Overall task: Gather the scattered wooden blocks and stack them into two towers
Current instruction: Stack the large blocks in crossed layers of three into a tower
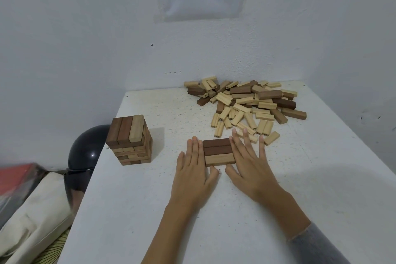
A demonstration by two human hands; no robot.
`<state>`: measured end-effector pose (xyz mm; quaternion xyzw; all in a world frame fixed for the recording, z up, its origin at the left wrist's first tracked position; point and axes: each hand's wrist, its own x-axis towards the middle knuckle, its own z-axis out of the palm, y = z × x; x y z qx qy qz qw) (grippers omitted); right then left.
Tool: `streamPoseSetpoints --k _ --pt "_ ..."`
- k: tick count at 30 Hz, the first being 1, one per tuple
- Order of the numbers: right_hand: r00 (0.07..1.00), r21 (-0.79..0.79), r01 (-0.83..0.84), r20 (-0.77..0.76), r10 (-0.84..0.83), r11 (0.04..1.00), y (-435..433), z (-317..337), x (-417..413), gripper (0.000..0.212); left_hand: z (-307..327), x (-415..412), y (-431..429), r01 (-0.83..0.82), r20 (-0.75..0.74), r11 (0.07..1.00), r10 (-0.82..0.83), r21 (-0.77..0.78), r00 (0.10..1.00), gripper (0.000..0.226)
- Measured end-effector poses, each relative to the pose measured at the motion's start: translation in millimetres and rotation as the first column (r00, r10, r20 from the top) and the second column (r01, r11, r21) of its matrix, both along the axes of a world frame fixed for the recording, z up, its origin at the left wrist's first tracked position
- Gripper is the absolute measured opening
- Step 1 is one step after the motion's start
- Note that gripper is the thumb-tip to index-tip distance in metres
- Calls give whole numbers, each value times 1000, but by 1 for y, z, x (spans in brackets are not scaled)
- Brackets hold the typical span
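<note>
Three blocks [218, 152] lie side by side, flat on the table [150, 210], two dark and one pale: this looks like the first layer of the second tower. The left hand [192, 167] lies flat against the row's left end, fingers straight and together, thumb at the near edge. The right hand [250, 163] presses the right end, fingers straight and spread, thumb also at the near edge. Neither hand grips; both squeeze the row square from the sides.

The first tower [130, 141] stands well apart to the left, near the table's edge, several layers high with three upright blocks on top.

The pile [246, 103] of loose blocks lies behind the row, toward the wall, its nearest pieces just beyond the right fingertips.

The step in hand seems to be aligning the base. Next, three more blocks must come from the pile and be laid crosswise on the row, gently, so the base does not shift.

A dark round object [85, 152] sits left of the table.
</note>
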<state>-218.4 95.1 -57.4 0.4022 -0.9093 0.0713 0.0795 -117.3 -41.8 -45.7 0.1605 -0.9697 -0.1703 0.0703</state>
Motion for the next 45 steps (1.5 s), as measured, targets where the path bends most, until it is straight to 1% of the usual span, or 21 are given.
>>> streamPoseSetpoints --k 8,11,17,21,23,24,27,30,32,34,36,38,40,42,45 --pt "999 6 25 -21 -25 1000 -1 -1 5 71 -1 -1 0 -9 28 1000 9 -22 1000 86" --pt "998 7 43 -36 -43 999 -1 -2 5 71 -2 -2 2 -17 26 1000 18 -7 999 82" --pt "999 -13 40 -26 -40 999 -2 -3 6 70 -4 -2 2 -22 27 1000 22 -18 999 88" --pt "999 18 44 17 -44 999 -3 -3 3 74 -4 -2 2 -15 9 1000 15 -12 1000 87" --pt "997 15 40 58 -41 999 -4 1 1 86 -3 -1 2 -13 6 1000 13 -23 1000 87" --pt "993 19 42 109 -44 999 -4 2 2 90 -3 -1 2 -14 4 1000 14 -24 1000 87" --pt "982 -57 34 188 -23 998 0 5 0 94 -3 -1 2 -30 -5 999 31 18 1000 88" --pt "967 -280 22 248 50 960 2 7 0 88 1 0 -1 -10 -59 990 18 141 998 85" --pt "943 -439 19 306 130 898 -1 12 0 74 7 0 -3 37 -124 966 -5 256 992 82" --pt "924 -529 8 328 196 849 -5 16 -5 58 14 -1 -8 76 -161 931 -19 358 987 75" --pt "919 -533 -31 318 235 845 -6 18 -12 46 17 -4 -16 128 -174 910 -62 395 983 63" --pt "912 -492 -72 320 257 868 -6 18 -18 40 16 -6 -24 162 -165 905 -104 393 981 55" --pt "904 -467 -106 322 280 878 -4 17 -22 41 15 -7 -29 173 -154 907 -122 384 980 51" --pt "904 -455 -135 308 298 880 -4 16 -22 48 13 -8 -31 187 -173 913 -131 363 976 46" --pt "906 -456 -150 293 307 877 -5 16 -21 49 11 -8 -29 183 -207 933 -121 310 971 43"
